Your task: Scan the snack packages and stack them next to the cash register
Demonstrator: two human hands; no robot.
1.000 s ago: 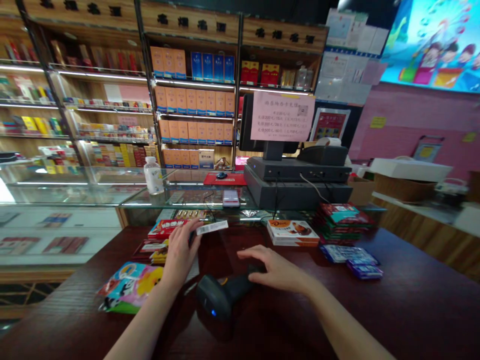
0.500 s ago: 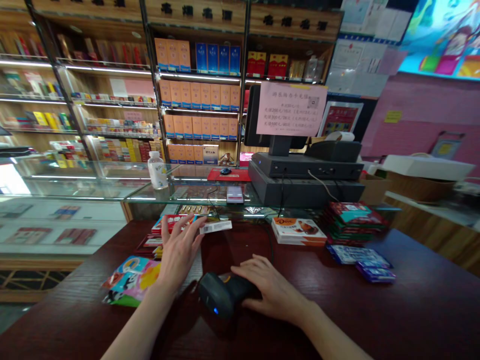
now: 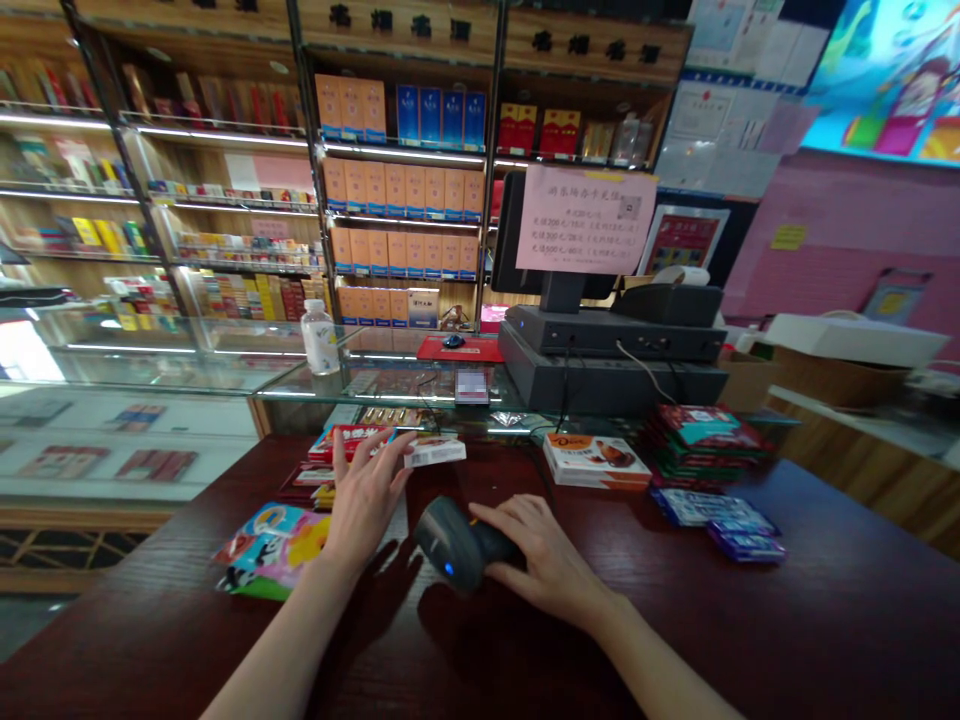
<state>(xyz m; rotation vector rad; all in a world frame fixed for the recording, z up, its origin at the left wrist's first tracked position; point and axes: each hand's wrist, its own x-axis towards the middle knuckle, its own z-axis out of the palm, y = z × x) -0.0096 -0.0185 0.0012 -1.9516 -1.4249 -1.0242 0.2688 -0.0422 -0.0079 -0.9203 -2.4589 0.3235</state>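
Observation:
My right hand [image 3: 536, 565] is wrapped round the handle of a black barcode scanner [image 3: 452, 545], which is lifted a little off the dark wooden counter [image 3: 787, 620], its blue light facing me. My left hand [image 3: 365, 490] hovers with fingers spread over a stack of red snack packs [image 3: 337, 445], its fingertips close to a small white box [image 3: 435, 452]. A colourful snack bag [image 3: 266, 550] lies just left of that hand.
An orange-and-white box [image 3: 596, 460], a stack of red and teal packs [image 3: 701, 440] and blue packets [image 3: 720, 520] lie on the right. Behind stand a glass counter [image 3: 225, 365] with a bottle [image 3: 319, 337], a cash register with a monitor [image 3: 600, 350], and stocked shelves.
My right hand went from resting over the lying scanner to gripping its handle and raising it. My left hand let go of the small white box and spread its fingers.

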